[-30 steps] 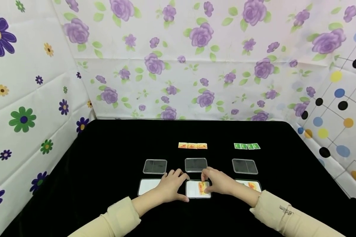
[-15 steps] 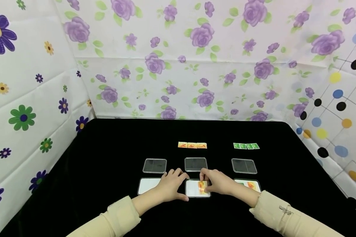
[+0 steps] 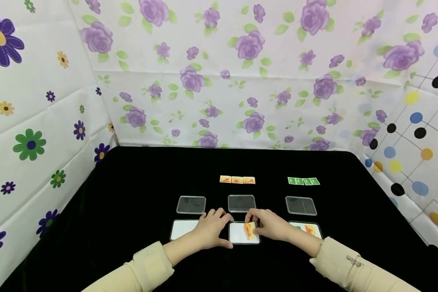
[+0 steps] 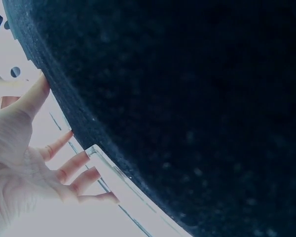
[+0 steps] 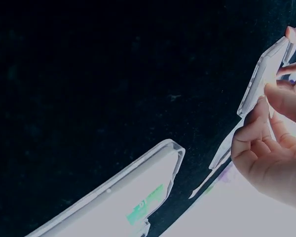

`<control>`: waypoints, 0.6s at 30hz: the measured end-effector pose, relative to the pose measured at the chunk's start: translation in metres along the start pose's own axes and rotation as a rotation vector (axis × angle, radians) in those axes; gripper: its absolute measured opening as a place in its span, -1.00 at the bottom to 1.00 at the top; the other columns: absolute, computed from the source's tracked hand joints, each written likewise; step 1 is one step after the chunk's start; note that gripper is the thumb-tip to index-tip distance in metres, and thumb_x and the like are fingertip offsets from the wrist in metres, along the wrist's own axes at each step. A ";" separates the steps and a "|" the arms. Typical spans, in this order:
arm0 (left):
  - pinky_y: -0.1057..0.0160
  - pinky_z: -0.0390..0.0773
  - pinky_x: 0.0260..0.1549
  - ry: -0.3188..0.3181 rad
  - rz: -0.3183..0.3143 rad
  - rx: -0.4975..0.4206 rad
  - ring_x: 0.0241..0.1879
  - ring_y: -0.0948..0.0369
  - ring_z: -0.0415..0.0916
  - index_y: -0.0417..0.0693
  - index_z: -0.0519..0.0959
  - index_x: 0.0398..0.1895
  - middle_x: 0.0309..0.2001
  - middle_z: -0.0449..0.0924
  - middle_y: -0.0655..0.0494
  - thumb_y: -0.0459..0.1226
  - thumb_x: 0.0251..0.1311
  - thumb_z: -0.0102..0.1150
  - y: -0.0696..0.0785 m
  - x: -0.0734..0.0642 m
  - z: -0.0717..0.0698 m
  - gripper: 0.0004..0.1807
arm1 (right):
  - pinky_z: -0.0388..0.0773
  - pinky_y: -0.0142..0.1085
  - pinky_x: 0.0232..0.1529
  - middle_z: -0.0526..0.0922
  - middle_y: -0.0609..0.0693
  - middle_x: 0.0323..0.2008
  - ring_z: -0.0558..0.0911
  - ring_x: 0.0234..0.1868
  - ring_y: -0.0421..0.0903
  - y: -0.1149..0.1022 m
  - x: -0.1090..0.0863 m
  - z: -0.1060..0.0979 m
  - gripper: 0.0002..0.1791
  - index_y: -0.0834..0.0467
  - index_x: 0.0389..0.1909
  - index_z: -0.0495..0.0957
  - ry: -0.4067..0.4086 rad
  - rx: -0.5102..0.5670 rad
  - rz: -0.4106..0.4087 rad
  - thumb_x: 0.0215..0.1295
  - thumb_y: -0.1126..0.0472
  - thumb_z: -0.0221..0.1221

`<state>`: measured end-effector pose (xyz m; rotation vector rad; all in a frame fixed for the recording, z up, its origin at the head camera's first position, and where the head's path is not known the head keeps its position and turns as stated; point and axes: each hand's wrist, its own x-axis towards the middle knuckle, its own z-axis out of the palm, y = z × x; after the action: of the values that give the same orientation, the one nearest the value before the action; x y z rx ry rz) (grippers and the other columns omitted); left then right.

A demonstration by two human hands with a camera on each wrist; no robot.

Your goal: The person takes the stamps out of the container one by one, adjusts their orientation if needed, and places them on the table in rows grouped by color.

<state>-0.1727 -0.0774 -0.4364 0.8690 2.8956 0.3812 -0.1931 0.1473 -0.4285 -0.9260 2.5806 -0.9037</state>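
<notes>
In the head view, a shallow clear-edged case with a white insert lies between both hands. My left hand holds the case at its left end, thumb by the near corner and index finger by the far one. My right hand pinches a small orange-and-yellow picture card over the right part of the insert. The card sits slightly tilted, its right edge partly covered by the fingers. In the right wrist view, thumb and fingertips of the right hand meet beside the case.
Similar white-insert cases stand left and right, the right case bearing green and orange cards. Three clear lids, including the middle lid, lie behind. Farther back are rows of orange cards and green cards on black cloth.
My right fingers have shifted slightly left along the top of the card, and the card has turned a little askew. My left hand stays at the case's left end.
</notes>
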 end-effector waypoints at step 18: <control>-0.26 0.42 0.02 0.007 0.003 -0.010 0.01 0.04 0.41 0.04 0.45 0.10 0.04 0.45 0.04 0.13 -0.21 0.42 0.002 -0.002 -0.002 -0.24 | 0.45 -0.47 -0.54 0.57 0.00 -0.54 0.45 -0.59 -0.30 0.006 -0.003 -0.014 -0.95 0.24 -0.42 0.50 0.046 0.120 -0.007 0.17 0.39 0.19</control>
<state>-0.1702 -0.0770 -0.4337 0.8727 2.8961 0.3988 -0.1993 0.1595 -0.4213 -0.8915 2.5300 -1.0815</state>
